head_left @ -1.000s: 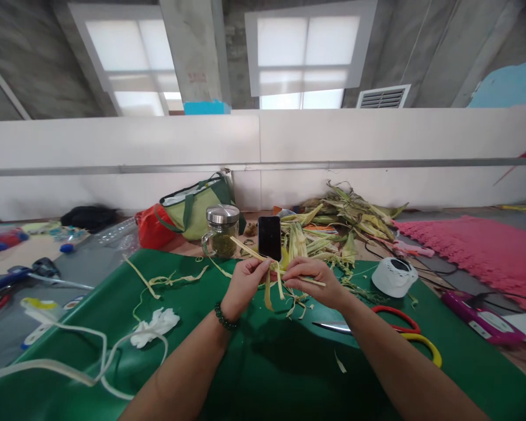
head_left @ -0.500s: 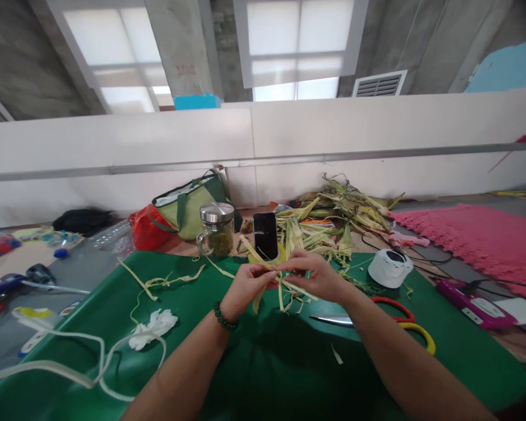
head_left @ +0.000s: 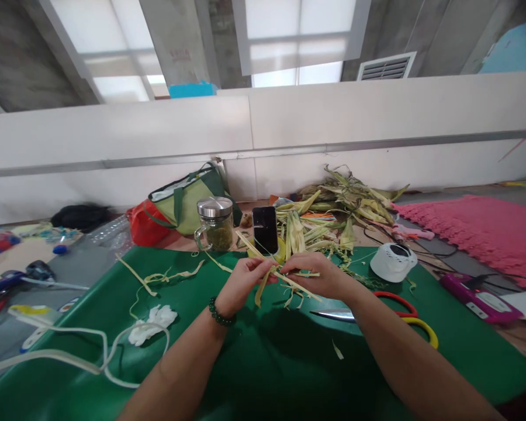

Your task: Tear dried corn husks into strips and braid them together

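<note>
Above the green mat (head_left: pixel 280 374), both hands are closed on a small bundle of pale corn husk strips (head_left: pixel 298 286). My left hand (head_left: pixel 241 285), with a dark green bead bracelet at the wrist, pinches the strips between thumb and fingers. Close by on the right, my right hand (head_left: pixel 318 276) grips them too, fingers curled. Strip ends stick out to the upper left, lower right and downward. Where the strips cross is partly hidden by the fingers. Just beyond the hands a phone (head_left: pixel 265 230) leans upright in front of a heap of corn husks (head_left: pixel 296 231).
Scissors (head_left: pixel 333 314) with red and yellow handles lie partly under my right forearm. A glass jar (head_left: pixel 219 229) and green bag (head_left: pixel 190 202) stand behind. Crumpled tissue (head_left: pixel 153 324) and white cord (head_left: pixel 74 362) are left; a white roll (head_left: pixel 393 263) and purple power strip (head_left: pixel 480 299) are right.
My fingers have shifted around the husk strips, and the long strip now slants down to the right below my right hand. The view has tilted slightly downward.
</note>
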### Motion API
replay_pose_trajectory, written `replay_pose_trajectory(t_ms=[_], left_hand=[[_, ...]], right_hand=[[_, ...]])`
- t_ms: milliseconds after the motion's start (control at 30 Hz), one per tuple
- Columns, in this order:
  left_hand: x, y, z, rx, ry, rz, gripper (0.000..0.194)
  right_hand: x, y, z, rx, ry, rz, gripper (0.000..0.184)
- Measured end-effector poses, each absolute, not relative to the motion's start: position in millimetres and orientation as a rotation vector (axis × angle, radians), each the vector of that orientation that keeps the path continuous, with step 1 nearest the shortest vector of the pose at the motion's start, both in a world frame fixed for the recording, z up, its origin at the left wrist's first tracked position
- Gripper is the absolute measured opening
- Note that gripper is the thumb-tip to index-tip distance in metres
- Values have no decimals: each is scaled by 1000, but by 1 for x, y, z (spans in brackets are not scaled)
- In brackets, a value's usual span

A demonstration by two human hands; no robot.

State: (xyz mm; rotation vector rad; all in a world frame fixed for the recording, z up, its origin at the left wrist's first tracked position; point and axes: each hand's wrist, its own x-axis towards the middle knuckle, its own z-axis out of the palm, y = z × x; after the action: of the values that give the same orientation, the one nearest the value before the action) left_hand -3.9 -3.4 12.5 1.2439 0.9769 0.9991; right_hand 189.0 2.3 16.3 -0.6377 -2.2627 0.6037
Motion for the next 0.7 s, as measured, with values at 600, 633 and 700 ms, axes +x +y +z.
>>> replay_pose_trajectory(t_ms=[600, 633, 700], left_hand=[[-3, -4, 10, 1108, 931, 993, 49], [-3, -5, 11, 1116, 934, 1012, 49], [-2, -6, 13, 1150, 946, 1033, 47]], right_hand=[[190, 22, 11, -914, -1106, 1567, 39], [186, 21, 10, -890, -1082, 1578, 40], [180, 18, 7, -863, -1140, 1556, 37]])
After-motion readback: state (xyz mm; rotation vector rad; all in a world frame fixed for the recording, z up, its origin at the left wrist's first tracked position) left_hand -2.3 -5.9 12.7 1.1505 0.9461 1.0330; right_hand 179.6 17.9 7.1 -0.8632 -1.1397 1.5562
